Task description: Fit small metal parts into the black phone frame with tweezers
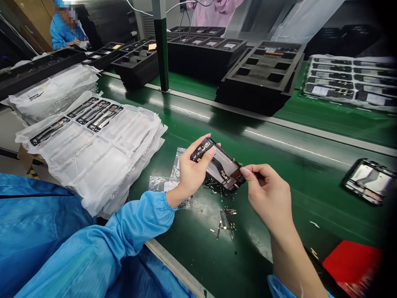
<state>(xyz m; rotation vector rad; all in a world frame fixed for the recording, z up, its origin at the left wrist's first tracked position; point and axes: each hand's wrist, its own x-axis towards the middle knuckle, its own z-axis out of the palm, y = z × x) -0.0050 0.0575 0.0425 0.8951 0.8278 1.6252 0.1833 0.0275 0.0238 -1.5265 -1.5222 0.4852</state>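
My left hand (190,171) grips a phone frame (221,165) by its upper end, holding it tilted above the green belt (279,165). My right hand (266,192) pinches at the frame's lower right corner, thumb and forefinger closed together on it. Whether a small part sits between those fingertips is not visible. Several small flex parts (226,217) lie loose on the belt just below the frame. Small clear bags (167,182) lie under my left wrist.
A stack of clear plastic trays (102,153) with a few black strip parts (93,114) sits at left. Black foam trays (263,70) line the far side. Another phone frame (370,180) lies on the belt at right. A red object (352,260) is at bottom right. A person in blue works at far left.
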